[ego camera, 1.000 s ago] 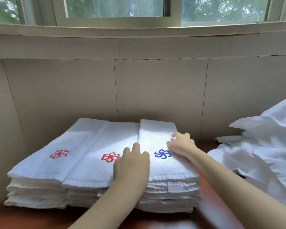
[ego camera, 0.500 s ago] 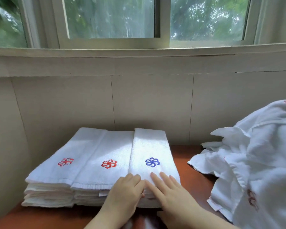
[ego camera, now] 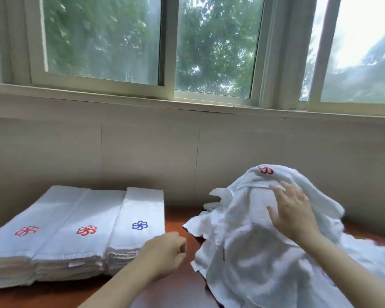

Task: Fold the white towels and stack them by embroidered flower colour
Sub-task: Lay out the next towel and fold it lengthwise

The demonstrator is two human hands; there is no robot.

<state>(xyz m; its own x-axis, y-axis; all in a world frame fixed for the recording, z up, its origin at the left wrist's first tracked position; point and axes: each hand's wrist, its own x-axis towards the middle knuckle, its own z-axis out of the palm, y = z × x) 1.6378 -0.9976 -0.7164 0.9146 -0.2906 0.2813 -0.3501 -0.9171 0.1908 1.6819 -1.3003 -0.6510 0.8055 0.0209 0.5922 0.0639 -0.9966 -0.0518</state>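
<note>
Three stacks of folded white towels sit side by side at the left. The two left stacks (ego camera: 27,245) (ego camera: 80,243) show red flowers on top, and the right stack (ego camera: 140,221) shows a blue flower. A heap of unfolded white towels (ego camera: 253,263) fills the right side, with a red flower near its peak. My right hand (ego camera: 291,212) reaches over the heap with fingers spread, touching the cloth near the top. My left hand (ego camera: 165,252) hovers with loosely curled fingers between the blue stack and the heap, holding nothing.
The towels lie on a reddish-brown wooden table (ego camera: 178,290). A beige wall (ego camera: 142,156) rises right behind them, with a window sill and windows above. A strip of bare table shows between the stacks and the heap.
Both hands left the blue stack's front edge. My right hand moved right and up onto the heap; my left hand drifted right off the stack. The view swung right.
</note>
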